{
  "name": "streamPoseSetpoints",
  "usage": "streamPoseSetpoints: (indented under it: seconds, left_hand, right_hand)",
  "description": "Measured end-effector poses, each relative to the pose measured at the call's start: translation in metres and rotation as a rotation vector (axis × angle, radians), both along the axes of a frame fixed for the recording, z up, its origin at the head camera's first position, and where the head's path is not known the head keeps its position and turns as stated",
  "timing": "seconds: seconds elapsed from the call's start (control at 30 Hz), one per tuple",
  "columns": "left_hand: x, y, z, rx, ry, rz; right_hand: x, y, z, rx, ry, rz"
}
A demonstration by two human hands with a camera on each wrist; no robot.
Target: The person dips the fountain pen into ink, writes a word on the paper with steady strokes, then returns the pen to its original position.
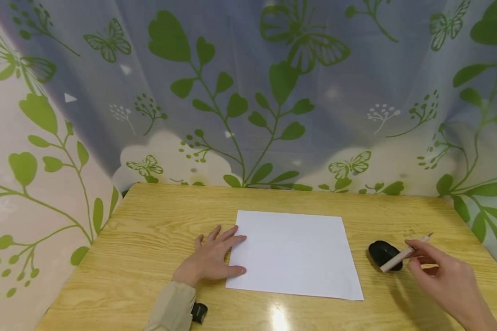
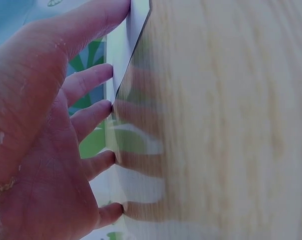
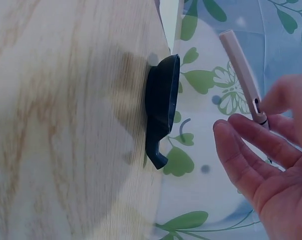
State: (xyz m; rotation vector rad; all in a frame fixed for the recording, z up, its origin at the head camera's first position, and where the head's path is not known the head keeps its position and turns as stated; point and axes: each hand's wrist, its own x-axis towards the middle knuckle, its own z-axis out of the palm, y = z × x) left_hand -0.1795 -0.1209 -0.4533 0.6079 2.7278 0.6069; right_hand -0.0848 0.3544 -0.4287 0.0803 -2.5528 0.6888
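A blank white sheet of paper (image 1: 294,257) lies on the wooden table. My left hand (image 1: 212,260) rests at its left edge with the fingers spread; the thumb and some fingertips touch the sheet. In the left wrist view the paper's edge (image 2: 133,35) shows by the thumb. Above the table at the right, my right hand (image 1: 449,276) pinches a pale pen (image 1: 396,260) between thumb and fingers. The pen's pointed end faces away to the upper right. Under its blunt end, apart from it, sits a small black dish (image 1: 378,250) with a short bent handle (image 3: 157,158).
The wooden table (image 1: 157,220) reaches back to a curtain (image 1: 248,115) printed with green leaves and butterflies. More of this cloth hangs at both sides. A small black object (image 1: 199,312) is at my left wrist. Faint dark marks (image 1: 408,232) lie behind the dish.
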Motion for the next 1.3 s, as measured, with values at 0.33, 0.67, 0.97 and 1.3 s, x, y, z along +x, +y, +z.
streamPoseSetpoints:
  seconds: [0.33, 0.67, 0.97, 1.3]
  left_hand:
    - [0.0001, -0.0006, -0.0001, 0.012, 0.007, -0.004]
    - [0.0003, -0.0006, -0.0009, 0.013, 0.005, -0.002]
    - [0.0007, -0.0014, -0.0033, 0.01, 0.003, -0.001]
    - [0.0002, -0.0016, -0.0039, 0.015, 0.01, -0.005]
  right_hand:
    - [-0.0016, 0.001, -0.0023, -0.002, 0.037, 0.024]
    - [-0.0028, -0.0002, -0.0032, -0.047, 0.024, 0.006]
    - [-0.0002, -0.001, -0.0009, -0.154, -0.034, 0.02]
    - [0.0009, -0.0007, 0.0009, -0.198, -0.068, 0.024]
